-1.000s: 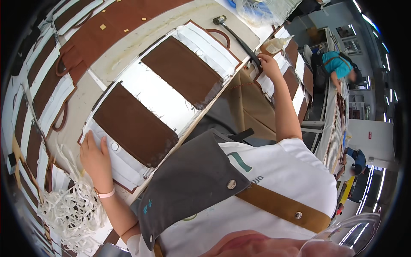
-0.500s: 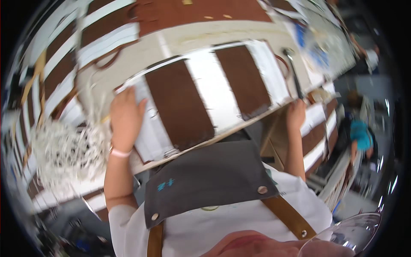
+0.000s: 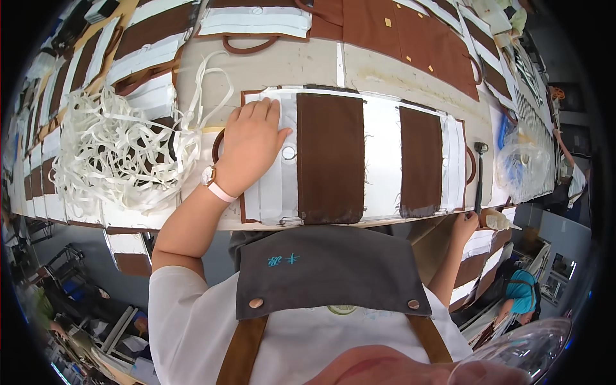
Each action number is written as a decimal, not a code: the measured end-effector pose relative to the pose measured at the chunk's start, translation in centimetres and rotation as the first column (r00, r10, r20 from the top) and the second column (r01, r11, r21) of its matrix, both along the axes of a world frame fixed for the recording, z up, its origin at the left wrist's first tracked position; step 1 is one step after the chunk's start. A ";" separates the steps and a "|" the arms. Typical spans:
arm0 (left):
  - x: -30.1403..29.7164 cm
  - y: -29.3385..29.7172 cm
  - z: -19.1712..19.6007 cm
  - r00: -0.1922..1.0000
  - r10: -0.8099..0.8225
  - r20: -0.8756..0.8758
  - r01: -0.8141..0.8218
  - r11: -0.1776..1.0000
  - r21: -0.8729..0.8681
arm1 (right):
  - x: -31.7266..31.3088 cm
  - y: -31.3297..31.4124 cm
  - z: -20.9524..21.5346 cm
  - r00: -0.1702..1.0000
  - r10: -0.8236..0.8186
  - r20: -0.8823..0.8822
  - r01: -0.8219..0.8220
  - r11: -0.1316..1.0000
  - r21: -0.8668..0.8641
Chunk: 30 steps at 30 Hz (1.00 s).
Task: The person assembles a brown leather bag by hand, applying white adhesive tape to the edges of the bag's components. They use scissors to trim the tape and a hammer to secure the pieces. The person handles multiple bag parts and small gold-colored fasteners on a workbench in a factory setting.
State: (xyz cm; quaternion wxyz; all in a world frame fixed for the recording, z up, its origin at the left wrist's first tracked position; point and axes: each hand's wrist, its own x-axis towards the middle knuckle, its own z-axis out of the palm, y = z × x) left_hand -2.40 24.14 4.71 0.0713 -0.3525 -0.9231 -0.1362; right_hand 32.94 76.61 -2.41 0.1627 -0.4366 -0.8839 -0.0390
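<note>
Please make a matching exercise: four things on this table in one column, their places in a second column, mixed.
1. left hand
2. right hand
3. tangled pile of white fabric strips
4. dark metal hammer

A. at the table's near edge
B. left of the panel
C. flat on the brown and white fabric panel
D. right of the panel

Pairs: 1-C, 2-A, 3-B, 4-D

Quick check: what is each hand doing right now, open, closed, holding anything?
Left hand: open, flat on the white and brown fabric panel, holding nothing.
Right hand: at the table edge beside a small bottle; grip cannot be told.
</note>
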 end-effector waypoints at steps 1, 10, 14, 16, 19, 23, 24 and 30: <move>0.0 0.1 0.0 1.000 -0.006 -0.004 0.006 1.000 0.005 | 0.2 0.3 -0.1 0.997 -0.051 -0.064 0.047 0.997 -0.064; 0.0 -0.3 -0.1 1.000 0.008 -0.007 -0.008 1.000 -0.001 | -1.9 -0.3 1.1 0.979 -0.160 -0.126 0.125 0.960 -0.250; 0.0 -0.2 -0.1 1.000 0.012 0.004 -0.012 1.000 0.016 | -2.0 -0.8 1.3 0.987 -0.127 -0.098 0.110 0.981 -0.162; -0.1 0.1 -0.2 1.000 0.008 0.007 -0.008 0.999 0.031 | -0.5 0.7 1.0 0.980 -0.146 -0.138 0.122 0.978 -0.171; 0.0 -0.1 0.1 0.999 0.017 0.050 -0.019 1.000 0.023 | 0.7 -0.3 2.2 0.945 -0.106 -0.311 0.029 0.970 -0.242; 0.2 -0.1 -0.1 0.998 0.037 0.049 -0.039 0.999 0.030 | 2.4 -0.2 10.0 0.697 -0.457 -0.553 -0.145 0.665 -0.732; 0.3 -0.1 0.0 0.998 0.046 0.052 -0.047 0.999 0.027 | 1.7 -0.7 12.7 0.555 -0.545 -0.628 -0.346 0.536 -0.770; 0.4 0.1 -0.8 0.999 0.046 -0.003 -0.046 0.999 0.028 | -15.1 -14.0 20.8 0.586 -0.435 -0.684 -0.808 -0.241 -0.538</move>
